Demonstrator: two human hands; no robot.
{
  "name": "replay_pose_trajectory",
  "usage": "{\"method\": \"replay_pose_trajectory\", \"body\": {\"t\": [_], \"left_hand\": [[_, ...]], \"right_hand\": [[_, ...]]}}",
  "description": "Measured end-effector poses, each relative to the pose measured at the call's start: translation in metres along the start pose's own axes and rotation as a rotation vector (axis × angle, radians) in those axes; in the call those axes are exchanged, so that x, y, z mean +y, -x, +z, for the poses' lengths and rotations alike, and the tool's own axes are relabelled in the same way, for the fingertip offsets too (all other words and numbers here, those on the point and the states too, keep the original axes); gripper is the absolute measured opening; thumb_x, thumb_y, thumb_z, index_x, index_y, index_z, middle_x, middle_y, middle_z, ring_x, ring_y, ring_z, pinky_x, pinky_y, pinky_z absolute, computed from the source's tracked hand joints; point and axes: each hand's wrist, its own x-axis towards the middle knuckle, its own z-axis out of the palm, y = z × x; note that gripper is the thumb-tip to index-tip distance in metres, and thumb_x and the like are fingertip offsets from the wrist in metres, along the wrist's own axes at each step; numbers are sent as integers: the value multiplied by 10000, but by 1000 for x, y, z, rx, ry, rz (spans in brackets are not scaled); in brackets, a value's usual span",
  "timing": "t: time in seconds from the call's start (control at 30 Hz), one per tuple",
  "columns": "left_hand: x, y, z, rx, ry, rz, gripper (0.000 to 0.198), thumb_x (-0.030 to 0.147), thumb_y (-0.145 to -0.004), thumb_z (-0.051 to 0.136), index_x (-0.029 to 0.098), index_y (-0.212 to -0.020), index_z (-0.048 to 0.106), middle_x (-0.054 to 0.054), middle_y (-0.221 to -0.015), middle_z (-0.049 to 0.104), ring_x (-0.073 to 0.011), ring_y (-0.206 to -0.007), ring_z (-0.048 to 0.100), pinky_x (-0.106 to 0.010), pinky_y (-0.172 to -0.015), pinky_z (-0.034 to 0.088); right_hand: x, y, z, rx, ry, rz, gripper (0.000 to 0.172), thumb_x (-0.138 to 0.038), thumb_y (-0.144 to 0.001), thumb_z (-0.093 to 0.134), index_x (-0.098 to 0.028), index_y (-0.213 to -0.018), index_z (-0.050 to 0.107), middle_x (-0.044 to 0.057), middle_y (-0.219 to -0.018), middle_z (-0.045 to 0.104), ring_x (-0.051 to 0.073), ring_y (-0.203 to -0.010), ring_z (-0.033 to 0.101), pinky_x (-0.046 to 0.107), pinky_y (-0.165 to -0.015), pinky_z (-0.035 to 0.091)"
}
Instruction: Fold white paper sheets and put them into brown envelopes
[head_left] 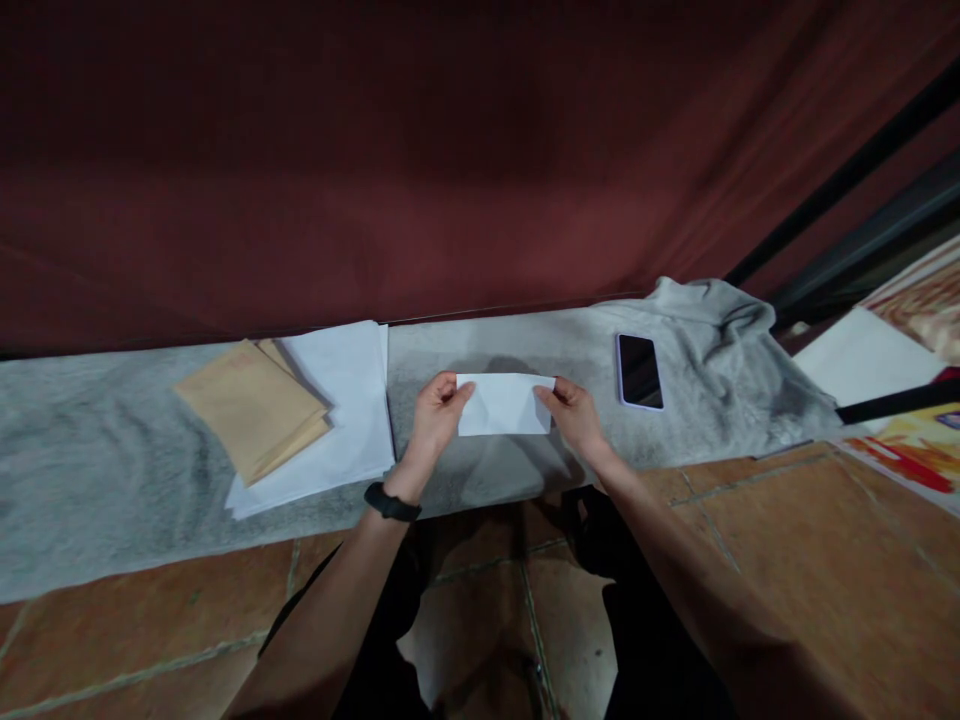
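A folded white sheet of paper (505,404) is held a little above the grey cloth (112,470), one end in each hand. My left hand (437,416) pinches its left end, thumb on top. At the right end my right hand (574,415) grips it in the same way. A black band sits on my left wrist (391,502). The paper's short ends are partly covered by my fingers.
A stack of tan envelopes (253,408) lies on a pile of white sheets (341,410) to the left. A phone (640,371) lies face up on the cloth to the right. A dark red curtain (450,170) hangs behind, tiled floor (787,540) in front.
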Motion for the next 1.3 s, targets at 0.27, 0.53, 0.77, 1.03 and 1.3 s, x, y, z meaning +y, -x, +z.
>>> {"method": "replay_pose_trajectory", "body": {"t": [0.27,0.53,0.77,1.03,1.3], "left_hand": [[-29,-3,8,25,-232,-12,393,169,-807,631,200,-1199,621,72,-656,586,-131,-611,566,-233,-610,439],[-37,-11,14,92,-519,118,407,150,-877,599,191,-1280,638,-10,-869,694,-167,-769,645,-298,-778,529],[-29,-7,16,77,-804,223,420,127,-919,527,188,-1324,623,-117,-1241,662,-240,-1060,677,-373,-970,558],[-16,19,31,19,-1140,345,444,227,-1025,375,140,-1425,548,-176,-1521,519,-322,-1365,536,-483,-1124,462],[-42,53,41,-237,-1192,366,620,215,-999,342,60,-1598,296,-197,-1678,298,-289,-1581,216,-496,-1278,250]], "right_hand": [[2,-5,7,52,563,-3,271,-440,-981,514,-239,-892,673,31,-769,709,207,-683,630,297,-635,420],[9,-6,17,59,796,-62,284,-391,-1049,461,-212,-1027,681,78,-925,759,256,-922,692,393,-897,439],[5,-5,16,113,846,-94,324,-331,-1038,458,-156,-1237,644,158,-1093,726,335,-1064,636,479,-966,424],[-8,26,43,-78,669,-287,484,-357,-1079,322,-172,-1464,550,132,-1450,611,263,-1352,549,448,-1134,447],[2,51,46,-223,783,-348,582,-398,-1088,297,-121,-1595,368,141,-1628,418,242,-1532,357,472,-1268,291]]}}
